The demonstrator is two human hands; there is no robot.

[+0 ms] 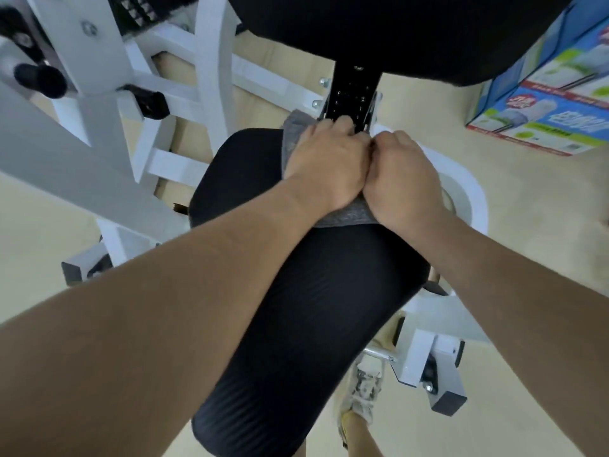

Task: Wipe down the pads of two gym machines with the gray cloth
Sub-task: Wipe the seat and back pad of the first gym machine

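A long black seat pad (pixel 296 308) of a white-framed gym machine runs from the bottom centre up to the middle. The gray cloth (pixel 352 214) lies on its far end, mostly covered by my hands. My left hand (pixel 326 159) presses flat on the cloth, fingers reaching the black adjustment post (pixel 354 90). My right hand (pixel 402 179) sits beside it, touching it, fingers curled down on the cloth. A second black pad, the back pad (pixel 395 31), hangs above at the top.
White machine frame bars (pixel 82 153) and a black handle grip (pixel 41 80) stand to the left. A colourful cardboard box (pixel 553 103) sits on the pale floor at the right. White frame feet (pixel 438 367) and my shoe (pixel 362 394) are at the lower right.
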